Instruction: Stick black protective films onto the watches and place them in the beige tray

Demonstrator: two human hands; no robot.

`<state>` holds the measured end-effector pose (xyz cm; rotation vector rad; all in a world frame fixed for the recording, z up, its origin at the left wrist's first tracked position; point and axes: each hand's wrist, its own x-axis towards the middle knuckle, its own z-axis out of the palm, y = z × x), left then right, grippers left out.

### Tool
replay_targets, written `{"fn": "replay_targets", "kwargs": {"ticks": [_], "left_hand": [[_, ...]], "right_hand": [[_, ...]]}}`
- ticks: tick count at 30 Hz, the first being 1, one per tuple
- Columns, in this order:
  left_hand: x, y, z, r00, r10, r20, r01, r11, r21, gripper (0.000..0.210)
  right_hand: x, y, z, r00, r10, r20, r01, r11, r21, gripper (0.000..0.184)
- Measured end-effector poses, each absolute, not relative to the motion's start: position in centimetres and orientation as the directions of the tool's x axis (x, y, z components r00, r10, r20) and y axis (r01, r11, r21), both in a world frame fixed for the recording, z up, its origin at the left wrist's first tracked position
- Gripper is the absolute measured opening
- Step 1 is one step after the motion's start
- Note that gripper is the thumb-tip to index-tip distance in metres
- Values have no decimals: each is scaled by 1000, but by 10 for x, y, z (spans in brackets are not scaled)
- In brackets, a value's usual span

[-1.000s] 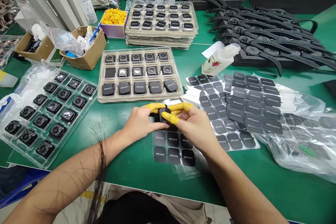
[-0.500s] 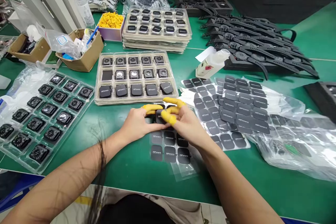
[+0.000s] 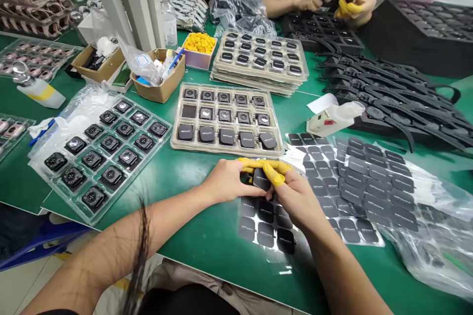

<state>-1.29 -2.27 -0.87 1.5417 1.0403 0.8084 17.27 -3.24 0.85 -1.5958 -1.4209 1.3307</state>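
Observation:
Between both hands, above the table, is a square black watch case (image 3: 261, 180) whose upward side is dark with pale lettering. My left hand (image 3: 224, 180) holds its left and far edges, fingers closed. My right hand (image 3: 298, 196) grips it from the right, thumb on its upper corner. Yellow finger cots cover several fingertips. Right below lies a sheet of lettered dark square stickers (image 3: 266, 234), partly hidden by the hands. Beyond the hands, a beige tray (image 3: 229, 150) carries watch cases; its front row wears similar lettered covers, and one middle-row pocket shows only a dark bottom.
A clear tray (image 3: 145, 171) of watch cases lies at left. More sticker sheets (image 3: 377, 184) and a white bottle (image 3: 334, 118) are at right. Stacked trays (image 3: 258, 76), a box of yellow finger cots (image 3: 199, 49) and black straps (image 3: 391, 93) stand behind. A co-worker's hands (image 3: 336, 2) work at the far side.
The camera has swung left, so everything sits farther right in view. Both hands still hold the watch case; the fingers have shifted slightly and more of its lettered face shows.

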Motion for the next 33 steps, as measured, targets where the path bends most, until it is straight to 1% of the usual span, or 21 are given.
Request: {"fn": "replay_targets", "kwargs": {"ticks": [2,4,5,6,7,9,11,12,13,15,17,19,21,23,25,26,27,28,30,31,33], "left_hand": [[-14,-23,-7,384,922,-41,187,-35,982,63],[-15,-24,-6,357,931,-76,169,15,986,76],[-14,-24,-5,343,935,-88,162,33,986,79],[-14,-24,-5,332,939,-90,163,37,986,76],[-14,-24,-5,328,941,-82,174,25,984,69],[-14,-24,-6,323,945,-56,231,-21,973,48],[-14,-24,-5,326,944,-52,312,-55,948,31],[-14,-24,-4,331,942,-54,343,-67,937,27],[-15,-24,-4,339,939,-55,362,-77,929,25],[-16,-24,-3,362,932,-35,365,-107,925,24],[-15,-24,-4,363,931,-28,372,-117,921,25],[-15,-24,-4,346,937,-46,405,-105,908,28],[-14,-23,-4,338,940,-55,423,-99,901,30],[-14,-23,-4,341,939,-50,414,-102,905,31],[-14,-24,-4,337,940,-50,398,-94,913,31],[-14,-24,-4,332,942,-48,391,-91,916,30],[-14,-24,-4,324,945,-44,384,-88,919,29],[-14,-24,-5,314,949,-40,375,-85,923,28],[-14,-25,-6,292,956,-35,346,-71,936,27],[-14,-25,-7,281,959,-37,326,-59,944,28],[-13,-25,-7,271,962,-37,268,-39,962,33]], "right_hand": [[179,-27,22,-72,968,-242,338,-204,-919,48],[176,-12,40,-11,990,-144,328,-132,-935,49],[167,-1,49,16,997,-79,336,-79,-938,48],[154,13,56,10,1000,-20,353,-22,-935,45],[136,28,61,-19,999,35,384,40,-923,39],[90,62,63,-158,984,84,425,145,-893,31],[41,93,58,-303,953,-18,472,134,-872,24],[21,106,55,-356,933,-43,519,160,-839,22],[5,116,53,-388,921,-15,601,241,-762,21],[-9,127,50,-358,931,74,754,334,-565,23],[-4,127,50,-300,946,119,862,323,-390,29],[11,123,51,-290,956,47,910,291,-297,36],[24,120,51,-328,943,-50,916,304,-262,38],[29,121,49,-356,930,-93,904,317,-285,36],[28,124,48,-352,932,-88,886,302,-352,33],[27,124,47,-334,940,-73,869,277,-410,31],[26,122,47,-303,952,-54,835,237,-497,30],[28,118,48,-271,962,-36,767,193,-611,31],[40,102,52,-224,974,-22,519,100,-849,37],[50,89,54,-221,975,-32,371,54,-927,40],[77,57,59,-205,977,-61,153,-29,-988,44]]}}
